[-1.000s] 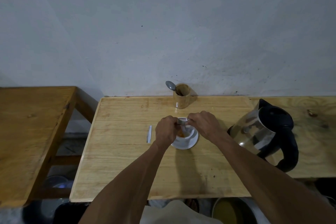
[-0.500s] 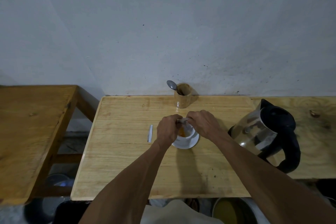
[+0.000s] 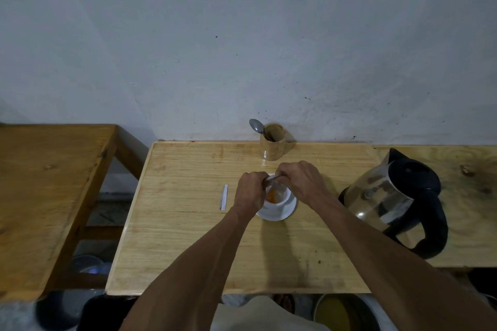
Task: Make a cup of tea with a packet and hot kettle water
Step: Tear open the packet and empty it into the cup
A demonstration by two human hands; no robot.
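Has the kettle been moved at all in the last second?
No. The kettle sits at the same spot on the table, right of the cup, as before.

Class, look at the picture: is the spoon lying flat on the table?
No: the spoon stands in the wooden holder at the table's back edge, bowl end up.

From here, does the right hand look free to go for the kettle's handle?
Probably not at once: the right hand and left hand both pinch the packet over the cup. Once it lets go, the path to the kettle handle looks unobstructed.
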